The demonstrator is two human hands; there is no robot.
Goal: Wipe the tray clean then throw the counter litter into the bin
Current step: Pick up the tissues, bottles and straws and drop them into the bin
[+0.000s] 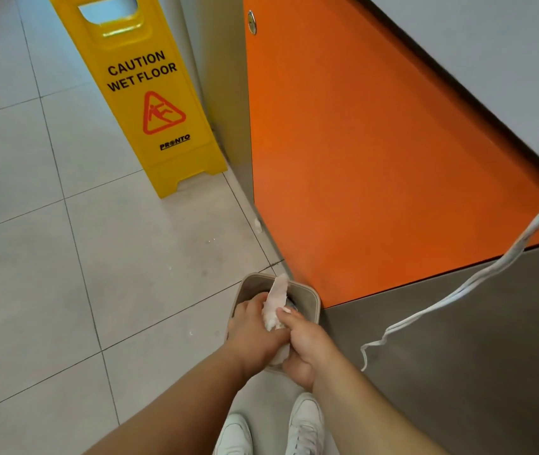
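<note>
As the beige bin point(316, 306) sits below them, the left hand point(255, 328) and right hand point(305, 344) together clutch crumpled white tissue point(276, 295) right above its opening; a yellow wet-floor sign point(150, 103) stands well beyond the bin.

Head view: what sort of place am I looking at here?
Probably a public eatery or shop during cleaning: a yellow wet-floor sign stands on tiled floor beside an orange-and-steel counter, and the left hand and right hand hold tissue over a small bin.
</note>
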